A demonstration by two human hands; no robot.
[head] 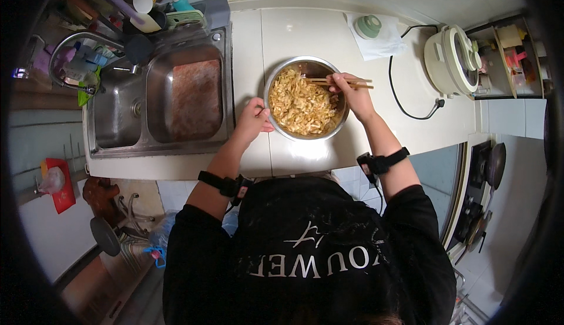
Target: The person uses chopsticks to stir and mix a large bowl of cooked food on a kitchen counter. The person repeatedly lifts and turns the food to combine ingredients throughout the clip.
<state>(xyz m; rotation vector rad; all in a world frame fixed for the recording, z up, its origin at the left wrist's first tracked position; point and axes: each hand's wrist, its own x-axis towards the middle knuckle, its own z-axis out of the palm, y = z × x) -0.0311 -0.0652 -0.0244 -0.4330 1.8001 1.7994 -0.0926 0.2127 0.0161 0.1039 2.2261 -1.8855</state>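
Note:
A round stainless steel bowl [304, 137] stands on the pale countertop in front of me. It holds a heap of yellowish shredded food [302, 102], which looks moist and mixed. My left hand [255, 117] grips the bowl's left rim, thumb and fingers on either side of the edge. In my right hand [351, 94] is a pair of wooden chopsticks [363, 83], held over the bowl's upper right side. Their tips point left and reach the food near the back of the bowl.
A double steel sink [144, 100] lies left, with a reddish-brown board [197, 100] in its right basin. At the back right, a green-and-white lidded item [368, 27] rests on a white sheet [358, 45]. A cream electric cooker [449, 63] and its black cord [392, 87] are further right.

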